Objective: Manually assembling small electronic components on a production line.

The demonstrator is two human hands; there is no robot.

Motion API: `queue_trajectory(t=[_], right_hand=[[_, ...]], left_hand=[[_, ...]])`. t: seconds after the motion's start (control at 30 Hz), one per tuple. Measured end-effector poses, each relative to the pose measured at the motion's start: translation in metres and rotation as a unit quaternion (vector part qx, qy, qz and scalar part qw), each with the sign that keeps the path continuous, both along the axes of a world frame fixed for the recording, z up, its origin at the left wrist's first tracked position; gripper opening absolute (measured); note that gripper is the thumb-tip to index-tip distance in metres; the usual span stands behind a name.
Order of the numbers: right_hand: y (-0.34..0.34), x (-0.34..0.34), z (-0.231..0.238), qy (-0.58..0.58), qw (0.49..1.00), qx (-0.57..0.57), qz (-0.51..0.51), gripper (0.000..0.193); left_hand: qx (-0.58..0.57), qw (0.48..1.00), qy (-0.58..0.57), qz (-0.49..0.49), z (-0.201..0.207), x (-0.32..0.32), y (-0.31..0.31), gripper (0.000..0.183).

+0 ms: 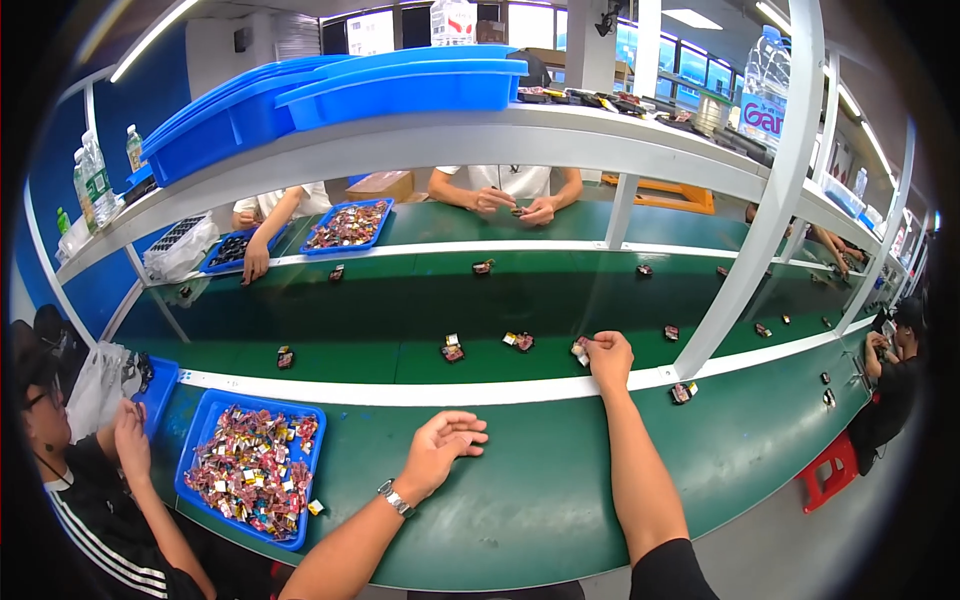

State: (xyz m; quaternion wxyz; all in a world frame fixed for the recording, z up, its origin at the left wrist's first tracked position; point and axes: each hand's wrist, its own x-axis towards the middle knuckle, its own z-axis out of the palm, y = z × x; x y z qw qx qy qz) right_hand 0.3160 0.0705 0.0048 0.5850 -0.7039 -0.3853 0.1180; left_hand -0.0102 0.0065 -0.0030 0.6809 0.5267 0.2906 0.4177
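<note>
My right hand (pixel 608 356) reaches forward over the white divider strip (pixel 430 393) and pinches a small dark part with red and white wires (pixel 579 350) at the near edge of the green conveyor belt (pixel 400 300). My left hand (pixel 438 446), with a wristwatch on its wrist, rests palm up and loosely open on the green bench, holding nothing. To its left stands a blue tray (pixel 203 425) heaped with small red, white and yellow parts (pixel 250 470). Several similar small parts (pixel 453 350) lie spaced along the belt.
A person in black sits at my left (pixel 70 480) beside a plastic bag. Across the belt, other people's hands (pixel 515 205) work near blue trays (pixel 348 226). Overhead, a white shelf carries stacked blue bins (pixel 330 95) and bottles. White shelf posts (pixel 745 260) rise at right; a red stool (pixel 830 470) is lower right.
</note>
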Motion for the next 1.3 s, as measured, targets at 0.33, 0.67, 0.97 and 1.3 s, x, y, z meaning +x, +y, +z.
queue_trajectory(t=[0.33, 0.67, 0.97, 1.3], right_hand=[[0.022, -0.073, -0.006, -0.254, 0.959, -0.085, 0.094, 0.058], [0.008, -0.066, -0.014, -0.163, 0.972, -0.001, 0.17, 0.051], [-0.114, -0.097, 0.021, -0.139, 0.872, -0.014, 0.47, 0.051], [-0.115, -0.112, 0.023, -0.202, 0.867, 0.018, 0.456, 0.049]], left_hand=[[0.032, 0.999, 0.04, 0.018, -0.001, -0.011, 0.014, 0.018], [0.019, 0.999, 0.028, -0.022, 0.002, -0.013, 0.022, 0.019], [-0.041, 0.977, 0.098, -0.186, 0.023, -0.007, 0.008, 0.045], [-0.097, 0.984, 0.036, -0.145, 0.017, -0.012, 0.001, 0.041]])
